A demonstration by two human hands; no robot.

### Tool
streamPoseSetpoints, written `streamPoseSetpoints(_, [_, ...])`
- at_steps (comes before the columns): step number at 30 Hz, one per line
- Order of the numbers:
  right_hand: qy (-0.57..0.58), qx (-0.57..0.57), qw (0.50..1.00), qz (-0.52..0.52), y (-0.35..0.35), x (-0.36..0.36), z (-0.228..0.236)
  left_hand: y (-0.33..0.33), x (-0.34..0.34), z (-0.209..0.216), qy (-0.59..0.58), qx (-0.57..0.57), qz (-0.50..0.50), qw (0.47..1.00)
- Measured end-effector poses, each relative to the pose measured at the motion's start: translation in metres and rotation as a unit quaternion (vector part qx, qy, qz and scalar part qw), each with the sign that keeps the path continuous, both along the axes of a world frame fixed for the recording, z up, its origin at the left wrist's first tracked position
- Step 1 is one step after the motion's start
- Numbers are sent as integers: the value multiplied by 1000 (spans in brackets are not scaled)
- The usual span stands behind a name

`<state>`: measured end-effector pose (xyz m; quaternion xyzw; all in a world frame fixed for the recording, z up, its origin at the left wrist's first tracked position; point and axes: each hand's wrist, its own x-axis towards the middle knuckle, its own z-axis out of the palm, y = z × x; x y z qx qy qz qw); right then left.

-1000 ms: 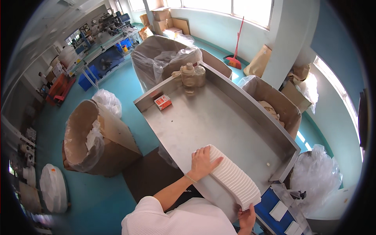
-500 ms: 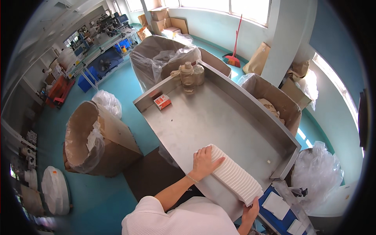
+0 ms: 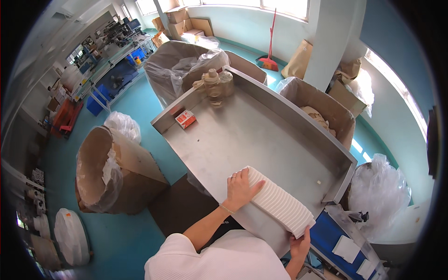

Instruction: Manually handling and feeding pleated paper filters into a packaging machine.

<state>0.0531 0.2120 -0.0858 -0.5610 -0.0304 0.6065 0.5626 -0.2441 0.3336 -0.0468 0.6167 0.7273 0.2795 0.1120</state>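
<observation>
The white stack (image 3: 281, 201) lay on the steel table (image 3: 247, 133), lower centre of frame, long axis slanting down rightward, left hand (image 3: 239, 190) clasping its upper-left end, right hand (image 3: 300, 244) gripping its lower-right end.

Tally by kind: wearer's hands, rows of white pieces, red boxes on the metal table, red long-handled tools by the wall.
Left hand and right hand: 2
Row of white pieces: 1
Red box: 1
Red long-handled tool: 1
Total: 5
</observation>
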Motion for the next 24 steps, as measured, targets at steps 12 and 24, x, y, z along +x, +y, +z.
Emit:
streamPoseSetpoints(12, [-301,39,948,100,14,-15,32,3,5,5,-32,-16,-72,997])
streamPoseSetpoints(24, [-47,32,993,-106,-3,25,12,7,13,4,-82,-42,-105,990])
